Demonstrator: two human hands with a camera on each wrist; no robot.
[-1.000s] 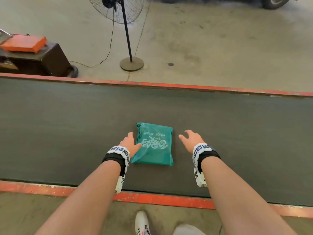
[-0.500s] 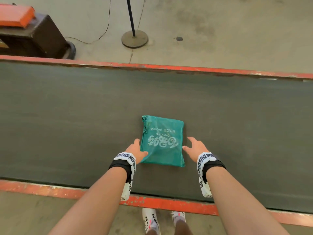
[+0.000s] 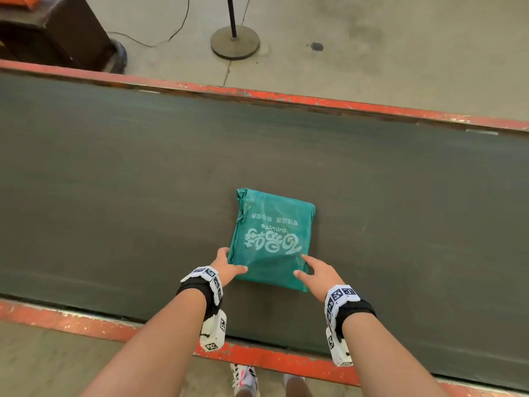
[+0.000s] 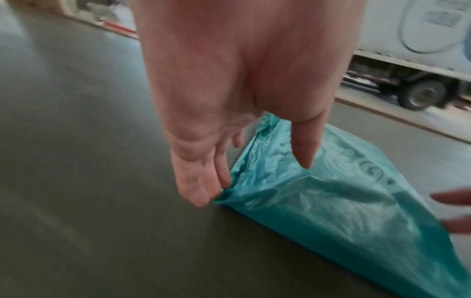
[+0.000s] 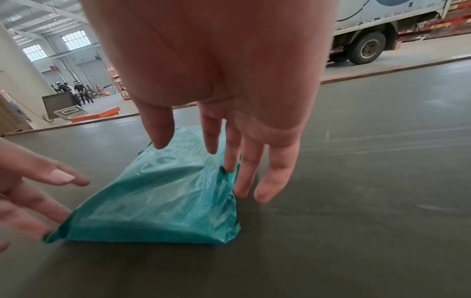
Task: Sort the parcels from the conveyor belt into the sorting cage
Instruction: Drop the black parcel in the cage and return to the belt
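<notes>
A teal plastic parcel (image 3: 272,239) with white print lies flat on the dark conveyor belt (image 3: 143,181), near its front edge. My left hand (image 3: 233,265) is at the parcel's near left corner, straight fingers (image 4: 203,193) touching its edge and the thumb hovering over its top. My right hand (image 3: 310,270) is at the near right corner. Its spread fingers (image 5: 267,181) point down along the right edge, one of them pressing into the plastic, and its thumb is above the top face. Neither hand has closed round the parcel (image 5: 158,201). No sorting cage is in view.
Orange rails run along the belt's far side (image 3: 286,97) and near side (image 3: 272,359). Beyond the belt stand a fan's round base (image 3: 234,43) and a dark box (image 3: 57,32). My shoes (image 3: 243,379) show below the near rail. A truck (image 5: 382,30) is parked behind.
My right hand has moved in from beside the parcel to touch its right edge. My left hand has stayed at the left edge. The head view has tilted downward.
</notes>
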